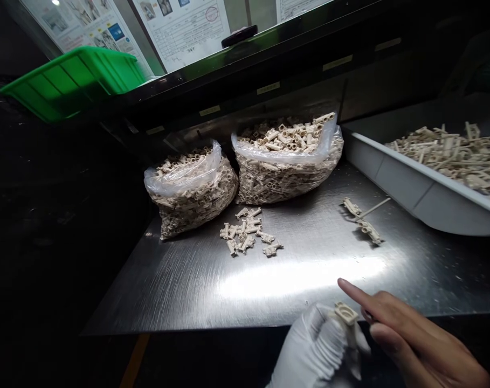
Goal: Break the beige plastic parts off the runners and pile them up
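Note:
My left hand (309, 350), in a white glove, is at the bottom of the view and holds a beige moulded plastic part (345, 313) upright. My right hand (414, 339) is bare and lies just to the right of that part, with its index finger stretched out to the left over the steel table (309, 280). It holds nothing. Farther up the table lie a small loose pile of similar beige parts (245, 231) and a runner with parts still attached (361, 221). Both hands are well apart from these.
Two clear plastic bags stuffed with beige parts (191, 191) (287, 161) stand at the back. A white tray (414, 188) of runners sits at the right. A green plastic bin (70, 81) sits high at the left, with papers behind it.

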Demonstrator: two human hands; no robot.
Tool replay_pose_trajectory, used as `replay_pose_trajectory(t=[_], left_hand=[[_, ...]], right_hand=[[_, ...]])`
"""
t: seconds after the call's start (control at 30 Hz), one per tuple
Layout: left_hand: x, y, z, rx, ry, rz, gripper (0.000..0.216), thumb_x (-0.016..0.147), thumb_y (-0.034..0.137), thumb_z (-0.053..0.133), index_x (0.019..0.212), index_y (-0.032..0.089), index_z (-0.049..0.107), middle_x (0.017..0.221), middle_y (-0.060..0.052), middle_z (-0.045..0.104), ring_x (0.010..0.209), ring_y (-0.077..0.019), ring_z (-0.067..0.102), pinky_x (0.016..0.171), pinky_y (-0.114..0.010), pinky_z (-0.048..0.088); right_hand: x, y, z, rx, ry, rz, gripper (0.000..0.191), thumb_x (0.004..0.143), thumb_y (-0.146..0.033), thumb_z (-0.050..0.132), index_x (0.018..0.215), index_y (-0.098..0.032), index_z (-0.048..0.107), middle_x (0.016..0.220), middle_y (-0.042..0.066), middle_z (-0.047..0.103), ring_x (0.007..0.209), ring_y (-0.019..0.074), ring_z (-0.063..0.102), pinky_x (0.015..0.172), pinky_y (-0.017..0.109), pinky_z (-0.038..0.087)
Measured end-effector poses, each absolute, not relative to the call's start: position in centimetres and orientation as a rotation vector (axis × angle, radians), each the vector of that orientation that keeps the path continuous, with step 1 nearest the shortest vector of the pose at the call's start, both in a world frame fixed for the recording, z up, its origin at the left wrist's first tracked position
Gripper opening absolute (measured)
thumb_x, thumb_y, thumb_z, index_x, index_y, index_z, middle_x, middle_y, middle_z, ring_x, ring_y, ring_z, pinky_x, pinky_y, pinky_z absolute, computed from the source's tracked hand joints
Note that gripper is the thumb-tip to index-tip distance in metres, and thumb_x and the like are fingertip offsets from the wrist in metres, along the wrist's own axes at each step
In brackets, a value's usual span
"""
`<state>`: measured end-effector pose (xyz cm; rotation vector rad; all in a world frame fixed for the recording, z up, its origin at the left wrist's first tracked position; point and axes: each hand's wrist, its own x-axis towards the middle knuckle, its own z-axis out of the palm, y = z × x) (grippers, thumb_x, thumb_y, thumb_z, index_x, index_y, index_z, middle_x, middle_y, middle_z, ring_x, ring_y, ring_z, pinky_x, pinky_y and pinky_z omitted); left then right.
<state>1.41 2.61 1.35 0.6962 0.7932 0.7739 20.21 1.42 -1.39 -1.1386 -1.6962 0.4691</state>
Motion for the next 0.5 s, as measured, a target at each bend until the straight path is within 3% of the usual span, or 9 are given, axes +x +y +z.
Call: replay_pose_trajectory(t=[0.1,0.23,0.37,0.5], left_hand=[[1.7,2.0,1.2,0.664,0.717,0.777,0.070,0.098,0.088,0.085,0.102,0.020,0.070,0.071,0.003,0.071,0.054,-0.0071,0.049,0.056,-0.026,0.025],[2.2,1.6,0.8,0.652,0.672,0.883,0.062,0.101,0.081,0.088,0.098,0.022,0.071,0.067,0.004,0.068,0.058,-0.0107,0.055,0.061,-0.027,0.032],[2.5,1.3,0.8,0.698,0.824,0.919,0.070,0.095,0.090,0.087,0.091,0.023,0.067,0.064,0.004,0.065,0.058,-0.0118,0.053,0.065,-0.029,0.038],[2.7,0.9,0.4,0.763,1.021,0.963,0.081,0.085,0.103,0.082,0.090,0.024,0.064,0.060,0.005,0.060,0.057,-0.0127,0.050,0.067,-0.031,0.041]], right_hand=[[20.3,2.1,-1.0,-1.001,-1.754,0.475,0.052,0.125,-0.046,0.056,0.177,-0.048,0.063,0.088,-0.003,0.074,0.069,0.0110,0.076,0.061,0.013,0.059],[20.3,2.1,-1.2,-0.971,-1.796,0.440,0.055,0.126,-0.042,0.056,0.181,-0.046,0.058,0.092,-0.002,0.077,0.074,0.0117,0.080,0.063,0.015,0.060],[20.4,2.0,-1.5,-0.988,-1.841,0.329,0.058,0.125,-0.032,0.056,0.182,-0.044,0.057,0.101,0.001,0.083,0.088,0.0163,0.086,0.066,0.018,0.064],[20.5,2.2,-1.5,-0.976,-1.854,0.249,0.063,0.123,-0.026,0.062,0.185,-0.036,0.054,0.101,0.000,0.083,0.082,0.0134,0.084,0.068,0.016,0.062]])
